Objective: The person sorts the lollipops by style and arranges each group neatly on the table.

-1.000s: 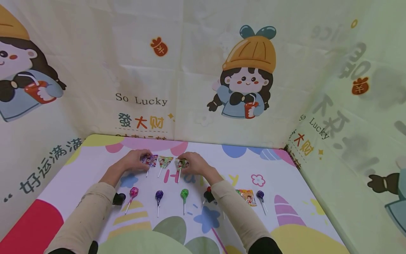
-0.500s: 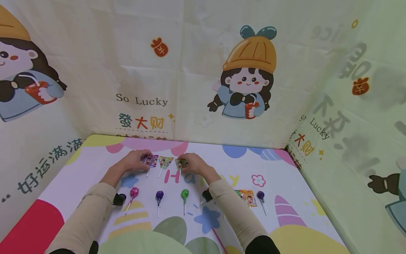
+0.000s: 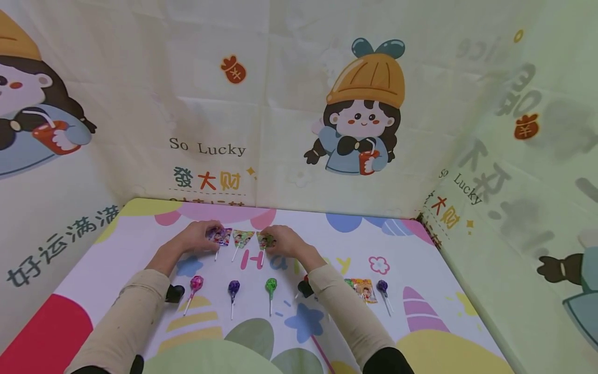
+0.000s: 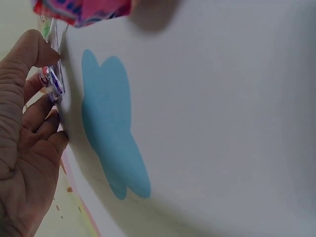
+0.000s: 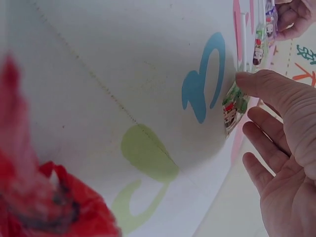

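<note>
At the far side of the table, three flat wrapped lollipops stand in a row with their white sticks toward me. My left hand (image 3: 201, 235) pinches the purple-wrapped lollipop (image 3: 225, 237) at the row's left end; its thumb and fingers (image 4: 37, 116) show at the wrapper in the left wrist view. The middle lollipop (image 3: 243, 238), in a green wrapper, lies between the hands untouched. At the right end, my right hand (image 3: 286, 240) pinches another green-wrapped lollipop (image 5: 235, 106), thumb near its stick. Part of that wrapper is hidden behind the fingers in the head view.
Nearer me lie round lollipops: pink (image 3: 196, 283), purple (image 3: 234, 291), green (image 3: 271, 288) and, on the right, dark purple (image 3: 383, 291). Beside that one is an orange-wrapped candy (image 3: 365, 291), partly behind my right sleeve. A red wrapper (image 5: 64, 207) shows close in the right wrist view. Printed cloth walls surround the table.
The right hand and its green-wrapped lollipop have shifted very slightly. The left hand stays almost still on the purple-wrapped lollipop.
</note>
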Tool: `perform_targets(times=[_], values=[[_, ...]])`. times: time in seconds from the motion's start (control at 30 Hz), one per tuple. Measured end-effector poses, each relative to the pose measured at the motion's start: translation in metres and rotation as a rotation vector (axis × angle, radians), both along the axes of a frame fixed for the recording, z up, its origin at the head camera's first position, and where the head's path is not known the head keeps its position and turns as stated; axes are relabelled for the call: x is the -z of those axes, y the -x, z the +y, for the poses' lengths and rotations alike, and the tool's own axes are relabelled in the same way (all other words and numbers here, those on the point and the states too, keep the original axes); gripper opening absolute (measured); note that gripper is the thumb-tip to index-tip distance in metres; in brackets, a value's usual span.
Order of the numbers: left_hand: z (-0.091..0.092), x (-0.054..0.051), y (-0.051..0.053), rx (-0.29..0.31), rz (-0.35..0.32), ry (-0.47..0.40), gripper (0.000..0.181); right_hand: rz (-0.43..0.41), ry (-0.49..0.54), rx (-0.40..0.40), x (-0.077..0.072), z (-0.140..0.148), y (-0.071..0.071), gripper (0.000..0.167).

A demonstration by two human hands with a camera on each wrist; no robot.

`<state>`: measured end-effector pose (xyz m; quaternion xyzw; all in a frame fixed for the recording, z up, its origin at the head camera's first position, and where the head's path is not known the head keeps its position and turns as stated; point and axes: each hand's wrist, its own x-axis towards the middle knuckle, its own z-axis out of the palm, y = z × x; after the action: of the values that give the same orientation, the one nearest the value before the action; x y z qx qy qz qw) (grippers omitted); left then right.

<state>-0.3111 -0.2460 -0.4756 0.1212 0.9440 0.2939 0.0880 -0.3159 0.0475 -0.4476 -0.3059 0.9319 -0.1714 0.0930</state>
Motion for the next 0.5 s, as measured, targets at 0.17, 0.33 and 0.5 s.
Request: perform_targets(times=[0.17,0.33,0.5], values=[[0.000,0.000,0.000,0.007,0.003,-0.003,0.062,0.001,-0.006,0.014,0.001,0.002,-0.001,0.049],[0.000,-0.001,0.000,0.007,0.004,0.004,0.063,0.011,-0.001,0.036,-0.001,0.004,-0.005,0.050],[0.000,-0.001,0.000,0.005,-0.001,0.005,0.064,-0.013,0.045,0.056,-0.005,0.010,-0.010,0.051]])
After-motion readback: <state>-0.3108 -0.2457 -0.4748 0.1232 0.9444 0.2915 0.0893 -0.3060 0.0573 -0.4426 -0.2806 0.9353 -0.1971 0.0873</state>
